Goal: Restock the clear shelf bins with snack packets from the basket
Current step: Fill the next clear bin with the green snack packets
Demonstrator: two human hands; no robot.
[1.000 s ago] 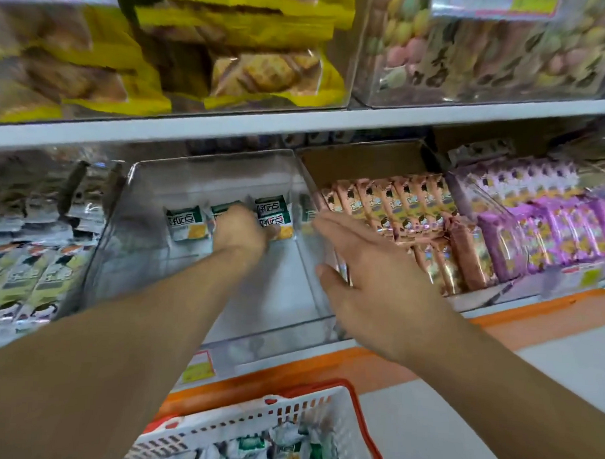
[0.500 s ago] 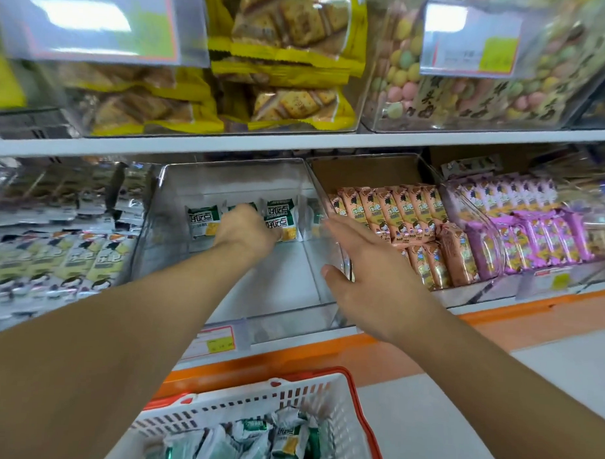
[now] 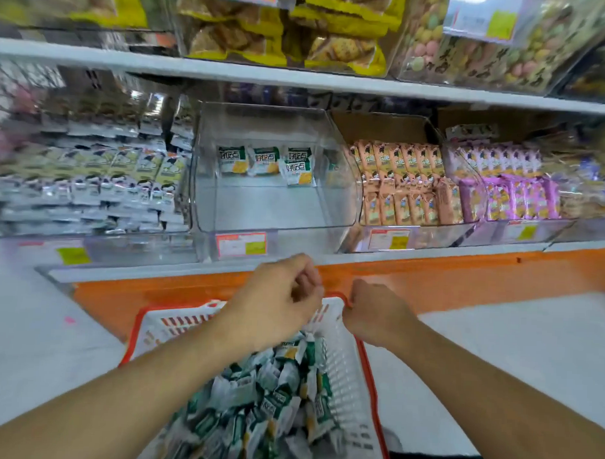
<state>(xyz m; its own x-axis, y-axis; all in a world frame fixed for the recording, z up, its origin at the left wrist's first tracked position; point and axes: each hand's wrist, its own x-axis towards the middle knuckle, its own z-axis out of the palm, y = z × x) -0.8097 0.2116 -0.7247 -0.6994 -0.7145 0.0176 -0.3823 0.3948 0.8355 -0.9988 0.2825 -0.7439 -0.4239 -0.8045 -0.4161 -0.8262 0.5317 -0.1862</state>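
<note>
Head view: both hands over the basket

Left hand (image 3: pixel 278 300) hovers above the white basket (image 3: pixel 349 375), fingers loosely curled and holding nothing. Right hand (image 3: pixel 377 314) at 3 o'clock of it curls at the basket's far rim; what it pinches, I cannot tell. Green-and-white snack packets (image 3: pixel 264 399) fill the basket. At 12 o'clock, the clear bin (image 3: pixel 271 207) holds four packets (image 3: pixel 265 161) at its back.

Bright, even overhead light, glare on the clear bins (image 3: pixel 261 180), motion blur and wide-angle bending toward the edges.
</note>
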